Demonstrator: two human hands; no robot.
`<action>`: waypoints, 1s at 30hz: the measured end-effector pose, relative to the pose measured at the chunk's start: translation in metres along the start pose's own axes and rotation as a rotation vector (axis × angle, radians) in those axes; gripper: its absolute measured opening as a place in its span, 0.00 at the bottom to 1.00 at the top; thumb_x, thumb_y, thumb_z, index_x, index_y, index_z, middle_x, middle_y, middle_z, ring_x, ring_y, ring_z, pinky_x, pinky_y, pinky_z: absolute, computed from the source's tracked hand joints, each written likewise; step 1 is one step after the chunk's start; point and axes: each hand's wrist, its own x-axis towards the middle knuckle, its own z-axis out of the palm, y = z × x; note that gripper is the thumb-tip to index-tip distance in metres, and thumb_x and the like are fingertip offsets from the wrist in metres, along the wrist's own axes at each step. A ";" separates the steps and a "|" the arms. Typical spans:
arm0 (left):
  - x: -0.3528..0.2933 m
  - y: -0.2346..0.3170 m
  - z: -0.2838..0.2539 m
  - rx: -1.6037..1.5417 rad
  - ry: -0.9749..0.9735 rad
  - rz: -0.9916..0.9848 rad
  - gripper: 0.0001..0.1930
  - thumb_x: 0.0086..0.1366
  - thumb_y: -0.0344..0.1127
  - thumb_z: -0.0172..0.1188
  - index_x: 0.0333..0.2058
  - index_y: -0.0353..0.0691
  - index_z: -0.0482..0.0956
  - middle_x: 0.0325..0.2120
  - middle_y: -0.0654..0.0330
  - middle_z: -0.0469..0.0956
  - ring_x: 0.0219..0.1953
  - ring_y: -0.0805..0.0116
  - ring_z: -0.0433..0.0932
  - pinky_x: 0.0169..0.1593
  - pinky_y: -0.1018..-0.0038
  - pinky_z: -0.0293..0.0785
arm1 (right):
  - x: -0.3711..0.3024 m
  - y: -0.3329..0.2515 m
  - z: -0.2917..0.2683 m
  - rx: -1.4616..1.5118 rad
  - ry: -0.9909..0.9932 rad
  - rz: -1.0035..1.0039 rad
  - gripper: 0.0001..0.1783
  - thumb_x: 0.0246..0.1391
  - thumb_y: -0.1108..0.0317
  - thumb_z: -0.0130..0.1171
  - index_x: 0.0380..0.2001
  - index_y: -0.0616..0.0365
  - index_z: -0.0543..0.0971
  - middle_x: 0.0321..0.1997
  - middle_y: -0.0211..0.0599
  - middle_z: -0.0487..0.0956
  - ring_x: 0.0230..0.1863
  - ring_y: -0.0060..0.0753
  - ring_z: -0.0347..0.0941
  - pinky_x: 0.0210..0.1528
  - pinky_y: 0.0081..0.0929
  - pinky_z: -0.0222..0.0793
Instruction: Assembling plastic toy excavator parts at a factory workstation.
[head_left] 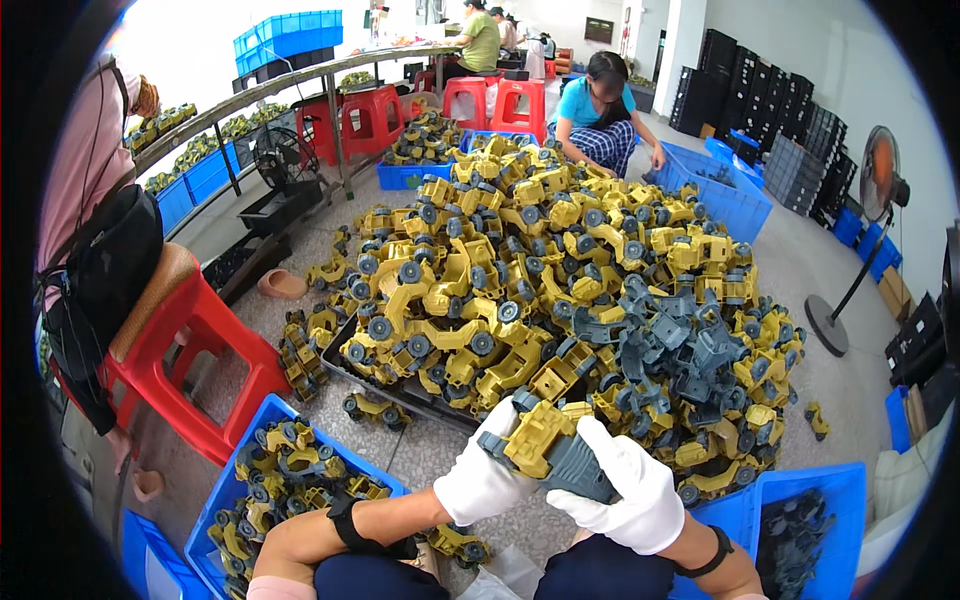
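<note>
Between my two white-gloved hands is a yellow toy truck (538, 436) with dark grey wheels and a dark grey ribbed part (580, 470) at its right end. My left hand (485, 476) closes round the wheeled yellow end. The grey part is gripped by my right hand (632, 490), its thumb on top and fingers beneath. I cannot tell whether the grey part is fully joined to the yellow body. Just beyond my hands rises a large heap of yellow toy vehicles (470, 290), with loose dark grey parts (670, 350) on its right side.
At lower left stands a blue crate (225, 480) of toy vehicles; at lower right, a blue crate (845, 520) of dark parts. A red stool (215, 370) with a seated person is on the left. A co-worker (600, 115) crouches behind the heap. A fan (870, 200) stands right.
</note>
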 end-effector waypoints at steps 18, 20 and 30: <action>0.027 0.070 -0.005 -0.492 -0.103 -0.394 0.26 0.55 0.26 0.65 0.54 0.40 0.70 0.46 0.65 0.76 0.47 0.74 0.74 0.51 0.72 0.72 | 0.037 0.028 0.031 0.276 0.210 -0.078 0.27 0.61 0.67 0.45 0.61 0.69 0.64 0.61 0.53 0.67 0.63 0.50 0.63 0.68 0.38 0.53; 0.017 0.046 -0.001 -0.911 0.021 -0.469 0.26 0.55 0.25 0.66 0.54 0.39 0.71 0.45 0.65 0.76 0.46 0.73 0.75 0.50 0.72 0.73 | 0.048 0.030 0.037 0.354 0.131 0.018 0.23 0.65 0.67 0.45 0.60 0.68 0.65 0.60 0.50 0.69 0.61 0.43 0.66 0.65 0.31 0.57; 0.016 0.037 -0.027 -1.204 0.097 -0.557 0.25 0.62 0.30 0.62 0.57 0.36 0.68 0.49 0.53 0.78 0.50 0.61 0.79 0.57 0.59 0.73 | 0.069 0.043 0.058 0.921 0.081 0.383 0.25 0.67 0.63 0.51 0.61 0.66 0.66 0.59 0.42 0.72 0.56 0.27 0.69 0.59 0.24 0.64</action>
